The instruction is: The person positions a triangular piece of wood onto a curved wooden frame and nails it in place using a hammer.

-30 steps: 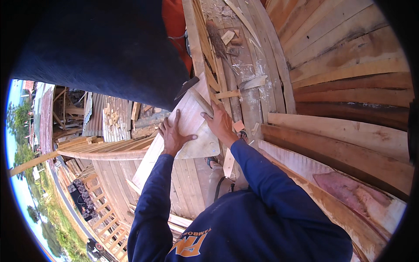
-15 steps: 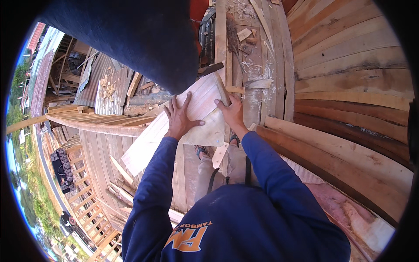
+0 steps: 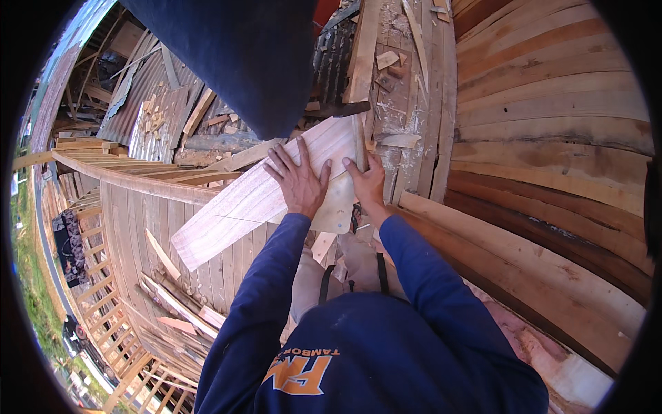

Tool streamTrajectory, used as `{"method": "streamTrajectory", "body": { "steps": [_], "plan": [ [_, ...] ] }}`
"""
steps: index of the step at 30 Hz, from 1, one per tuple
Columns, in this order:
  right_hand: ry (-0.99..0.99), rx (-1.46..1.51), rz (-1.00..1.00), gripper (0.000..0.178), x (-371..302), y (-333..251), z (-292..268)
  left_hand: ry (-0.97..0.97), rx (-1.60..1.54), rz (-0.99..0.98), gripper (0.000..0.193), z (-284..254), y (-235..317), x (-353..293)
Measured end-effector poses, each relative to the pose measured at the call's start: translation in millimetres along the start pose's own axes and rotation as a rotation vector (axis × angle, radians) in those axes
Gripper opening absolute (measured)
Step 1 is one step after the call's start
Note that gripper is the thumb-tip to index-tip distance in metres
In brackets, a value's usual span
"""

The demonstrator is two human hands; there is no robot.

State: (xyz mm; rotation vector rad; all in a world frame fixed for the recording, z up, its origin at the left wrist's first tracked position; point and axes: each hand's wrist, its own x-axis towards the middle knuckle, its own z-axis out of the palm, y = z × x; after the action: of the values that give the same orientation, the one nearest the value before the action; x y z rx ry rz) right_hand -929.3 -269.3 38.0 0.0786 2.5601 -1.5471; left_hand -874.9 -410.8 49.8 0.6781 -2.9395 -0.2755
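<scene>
A long pale wooden plank (image 3: 241,207) lies slanted across the middle, running from lower left up to the right. My left hand (image 3: 300,181) rests flat on its upper part with the fingers spread. My right hand (image 3: 367,181) grips the plank's right end, beside a narrow upright wooden strip (image 3: 360,141). Both arms wear dark blue sleeves. A smaller pale board piece (image 3: 336,207) lies under the plank between my hands.
Curved hull planks (image 3: 552,124) fill the right side, a thick beam (image 3: 524,276) runs lower right. A person in dark blue clothing (image 3: 234,55) stands above. Wood scraps (image 3: 386,62) litter the upper middle. Scaffold rails (image 3: 103,172) and corrugated sheets (image 3: 148,103) lie left.
The view has swung, so plank and hands now sit more central. My left hand has spread flatter on the plank; my right hand stays at its right end.
</scene>
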Motion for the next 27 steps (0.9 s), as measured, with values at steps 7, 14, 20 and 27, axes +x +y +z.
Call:
{"method": "streamTrajectory", "body": {
  "steps": [7, 14, 20, 27],
  "plan": [
    [-0.184, 0.058, -0.118, 0.047, 35, -36, -50, -0.049, -0.013, -0.024, 0.084, -6, -4, -2],
    [-0.837, -0.748, -0.348, 0.043, 217, -188, -79, -0.034, -0.021, -0.008, 0.084, -2, -2, 0],
    [-0.963, -0.777, -0.279, 0.029, 221, -222, -13, -0.066, -0.037, -0.010, 0.084, -2, -2, 3],
    [-1.147, -1.266, -0.320, 0.024, 203, -235, 1, -0.068, -0.016, -0.001, 0.084, -5, -4, 0]
  ]
}}
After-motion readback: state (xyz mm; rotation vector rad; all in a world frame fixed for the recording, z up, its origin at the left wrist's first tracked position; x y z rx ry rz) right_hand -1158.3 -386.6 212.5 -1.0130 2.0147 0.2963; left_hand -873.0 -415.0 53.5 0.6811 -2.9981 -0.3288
